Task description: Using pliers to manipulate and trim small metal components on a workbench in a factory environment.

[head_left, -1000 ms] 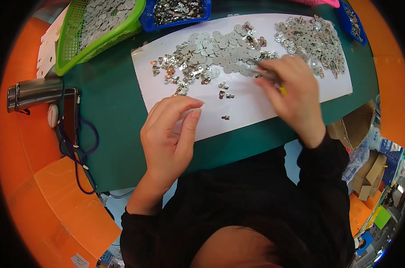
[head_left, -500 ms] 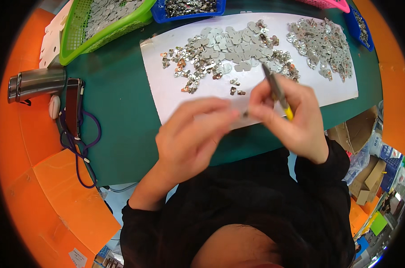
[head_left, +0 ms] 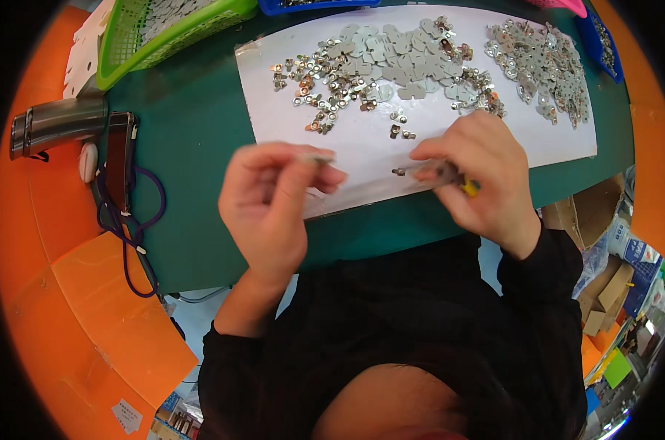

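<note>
My left hand is raised above the near edge of a white sheet, pinching a small flat metal piece between thumb and fingertips. My right hand grips a slim tool with a yellow end, its tip holding a tiny metal part and pointing left toward the left hand. Behind the hands, several small silver and copper-coloured metal parts lie heaped on the sheet, with another pile at the right.
The sheet lies on a green mat over an orange table. A green basket and a blue tray stand at the back. A metal-barrelled heat tool with a purple cord lies left. Cardboard boxes sit low right.
Both hands lifted off the sheet and came toward me. The left hand picked up a metal piece; the right swung its tool from upright to level, pointing left.
</note>
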